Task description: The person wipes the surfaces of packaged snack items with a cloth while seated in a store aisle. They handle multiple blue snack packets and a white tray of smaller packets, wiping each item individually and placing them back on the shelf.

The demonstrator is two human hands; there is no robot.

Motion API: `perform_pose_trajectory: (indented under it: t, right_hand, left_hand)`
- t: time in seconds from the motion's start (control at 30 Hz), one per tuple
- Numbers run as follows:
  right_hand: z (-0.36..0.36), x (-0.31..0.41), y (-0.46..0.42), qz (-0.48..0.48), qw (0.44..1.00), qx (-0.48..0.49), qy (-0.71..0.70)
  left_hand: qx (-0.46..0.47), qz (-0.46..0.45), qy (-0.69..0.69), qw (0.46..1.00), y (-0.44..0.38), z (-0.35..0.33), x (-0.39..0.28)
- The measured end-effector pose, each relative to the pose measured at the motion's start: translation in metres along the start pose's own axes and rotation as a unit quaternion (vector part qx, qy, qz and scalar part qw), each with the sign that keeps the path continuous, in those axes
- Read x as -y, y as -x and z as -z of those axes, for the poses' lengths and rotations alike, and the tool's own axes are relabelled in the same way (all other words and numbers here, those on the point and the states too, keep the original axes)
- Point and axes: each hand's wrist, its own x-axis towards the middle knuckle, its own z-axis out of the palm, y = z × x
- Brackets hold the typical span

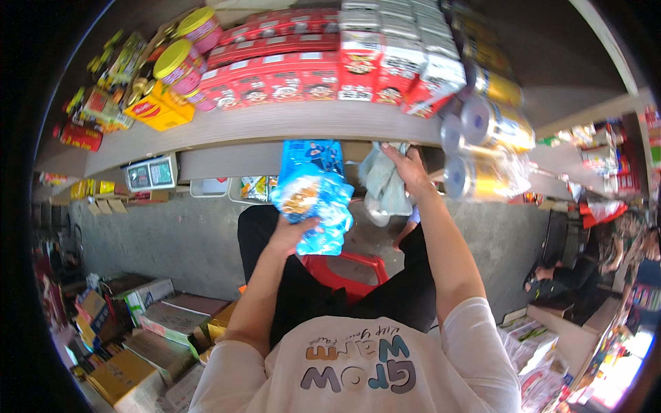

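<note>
My left hand (pixel 295 233) holds shiny blue plastic packets (pixel 328 217) in front of the shelf edge. Behind them, another blue packet with printed figures (pixel 312 155) shows at the lower shelf. In my right hand (pixel 408 164) is a crumpled grey-green cloth (pixel 384 178), just under the upper shelf board (pixel 320 121). The cloth hangs to the right of the packets, apart from them. Part of the fingers of each hand is hidden by what it holds.
Red cartons (pixel 273 77), pink tubs with yellow lids (pixel 175 62) and wrapped gold cans (pixel 485 175) stand on the upper shelf. A red plastic stool (pixel 382 268) is between my legs. Cardboard boxes (pixel 124 377) lie behind at left. Another person (pixel 568 273) sits at far right.
</note>
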Motion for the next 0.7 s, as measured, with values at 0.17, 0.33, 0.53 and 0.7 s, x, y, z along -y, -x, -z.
perform_pose_trajectory:
  t: [0.17, 0.33, 0.53, 0.7]
  right_hand:
    - [0.002, -0.05, -0.088, 0.096, 0.974, 0.037, 0.2]
    - [-0.042, -0.066, -0.072, 0.195, 0.8, 0.053, 0.564]
    - [-0.062, -0.064, -0.109, 0.237, 0.785, 0.078, 0.567]
    - [-0.09, -0.08, -0.13, 0.348, 0.691, 0.141, 0.618]
  left_hand:
    - [0.032, -0.042, -0.28, 0.959, -0.015, -0.009, 0.02]
    - [0.049, -0.09, -0.267, 0.958, -0.005, -0.003, 0.008]
    - [0.034, -0.077, -0.251, 0.964, 0.008, 0.012, 0.027]
    - [0.033, -0.086, -0.362, 0.928, -0.007, 0.016, 0.038]
